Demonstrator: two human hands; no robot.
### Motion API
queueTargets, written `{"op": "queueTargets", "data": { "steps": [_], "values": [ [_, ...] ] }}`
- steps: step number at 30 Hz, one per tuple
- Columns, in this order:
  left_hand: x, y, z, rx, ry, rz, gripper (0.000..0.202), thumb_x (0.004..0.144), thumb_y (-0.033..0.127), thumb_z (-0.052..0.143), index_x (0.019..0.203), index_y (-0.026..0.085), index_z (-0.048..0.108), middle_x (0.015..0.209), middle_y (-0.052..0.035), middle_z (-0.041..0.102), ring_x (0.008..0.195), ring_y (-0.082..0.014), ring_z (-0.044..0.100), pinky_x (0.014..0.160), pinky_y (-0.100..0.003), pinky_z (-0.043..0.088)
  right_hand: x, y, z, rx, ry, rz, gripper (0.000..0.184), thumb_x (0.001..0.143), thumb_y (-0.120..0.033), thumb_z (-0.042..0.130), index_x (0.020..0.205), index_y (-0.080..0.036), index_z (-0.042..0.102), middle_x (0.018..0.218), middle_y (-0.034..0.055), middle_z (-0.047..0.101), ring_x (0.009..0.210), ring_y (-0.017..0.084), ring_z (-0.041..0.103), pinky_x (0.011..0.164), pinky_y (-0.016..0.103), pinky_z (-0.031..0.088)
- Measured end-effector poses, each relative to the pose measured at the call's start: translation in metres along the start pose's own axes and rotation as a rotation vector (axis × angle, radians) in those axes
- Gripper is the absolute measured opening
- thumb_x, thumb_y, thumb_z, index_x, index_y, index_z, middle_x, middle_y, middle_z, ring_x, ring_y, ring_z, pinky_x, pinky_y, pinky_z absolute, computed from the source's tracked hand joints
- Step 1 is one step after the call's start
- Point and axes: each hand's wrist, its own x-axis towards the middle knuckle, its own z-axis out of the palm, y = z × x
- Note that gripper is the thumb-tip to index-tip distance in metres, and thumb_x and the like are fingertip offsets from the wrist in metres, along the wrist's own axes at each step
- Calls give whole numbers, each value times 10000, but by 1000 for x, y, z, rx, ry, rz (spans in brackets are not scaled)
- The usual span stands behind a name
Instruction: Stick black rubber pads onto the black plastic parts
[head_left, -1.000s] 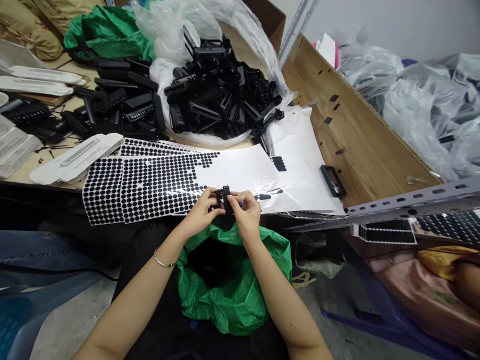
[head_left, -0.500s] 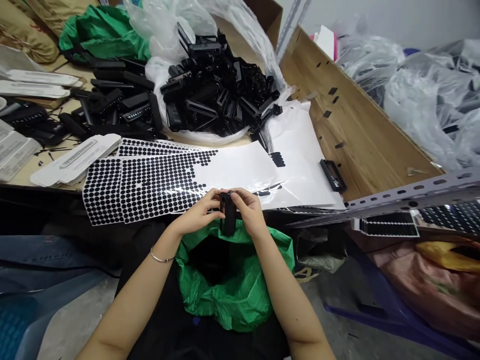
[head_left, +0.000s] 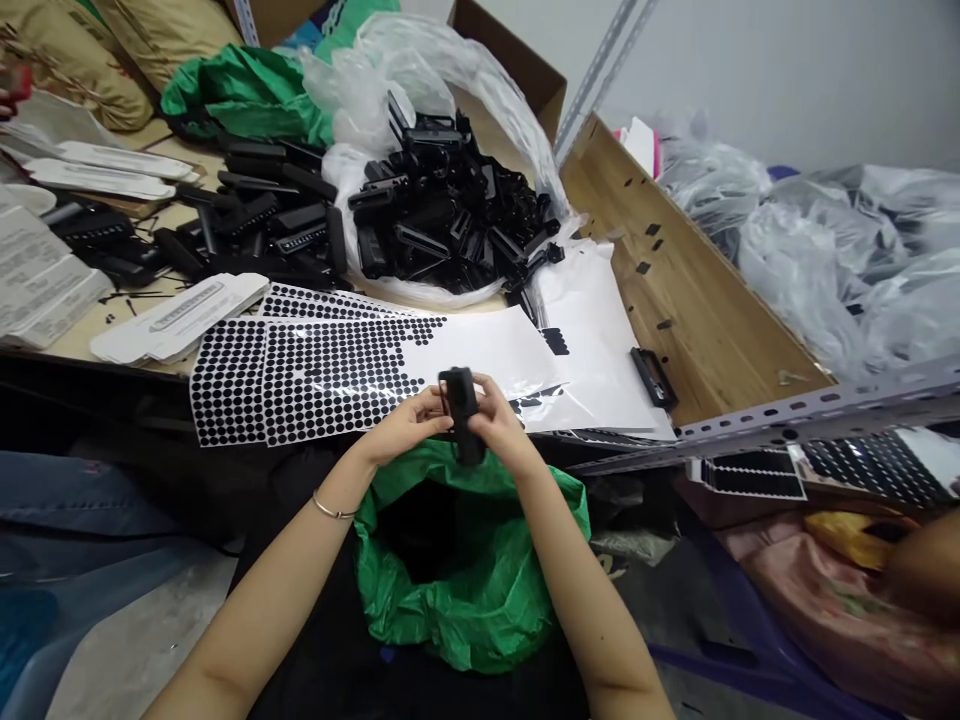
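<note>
Above the open mouth of a green plastic bag, both hands hold one long black plastic part upright. My left hand has its fingertips closed on the part's left side. On its right side, my right hand grips with the thumb in front and the fingers behind. The part is slightly blurred, so its small details do not show. Just beyond my hands lie white sheets of round black stickers, some stretches of them bare.
A heap of black plastic parts fills a clear bag behind the sheets, with more parts to its left. Flattened white cartons lie at left. A cardboard-walled tray and metal rail stand at right. Someone's arm shows at lower right.
The black part has turned in my hands, its top end now tipped toward the camera. My right hand has shifted its grip. The view has swung slightly, and an arm has appeared at lower right.
</note>
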Motion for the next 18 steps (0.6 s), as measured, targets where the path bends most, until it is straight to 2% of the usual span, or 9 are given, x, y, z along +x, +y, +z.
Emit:
{"op": "queueTargets", "data": {
  "steps": [1,3,5,7,10,13,15,18],
  "values": [
    [0,2,-1,-75,45,-18,402,725,527,756,954,197,747,1078,-84,670,1033,-241,600,984,-396,438,5,-1,-1,41,32,-2,607,675,-692,679,1107,-282,558,1057,44,709,978,236,664,835,389,531],
    [0,4,-6,-211,178,-54,415,698,521,777,953,196,735,970,-62,705,929,-201,628,911,-351,467,21,-1,-4,32,149,-20,537,774,-707,553,1085,-272,610,1061,53,715,969,227,662,816,389,531],
    [2,6,-12,-315,346,-74,402,662,511,802,900,196,725,896,-39,711,860,-165,630,841,-301,481,44,3,-5,-139,208,-27,391,784,-577,629,994,-250,670,1046,48,714,909,209,658,809,379,526],
    [4,6,-19,-384,511,-67,377,637,484,822,840,190,702,848,-15,698,814,-135,620,795,-269,482,71,7,-2,-409,217,-28,276,777,-412,676,990,-237,697,1010,40,704,828,192,645,798,375,520],
    [5,7,-27,-408,666,-34,333,635,425,831,783,179,664,785,16,665,756,-104,596,759,-248,479,109,15,9,-722,326,-60,217,785,-255,652,991,-226,713,949,39,668,859,204,628,876,384,477],
    [3,9,-29,-365,689,-51,318,617,393,837,764,172,661,757,24,654,720,-102,583,714,-239,475,133,21,23,-798,387,-57,97,784,-234,659,855,-212,720,973,63,638,930,239,611,925,404,411],
    [2,10,-27,-316,637,-73,320,597,365,846,786,168,681,778,13,674,730,-113,591,715,-247,475,140,24,29,-878,434,-49,83,814,-254,635,829,-207,703,978,66,646,938,243,604,921,418,370],
    [2,10,-25,-249,524,-71,326,574,290,858,825,158,698,855,-16,715,825,-151,622,815,-289,482,142,27,32,-959,476,-15,120,837,-259,612,914,-207,687,933,44,683,926,229,604,909,420,314]
  ]
}}
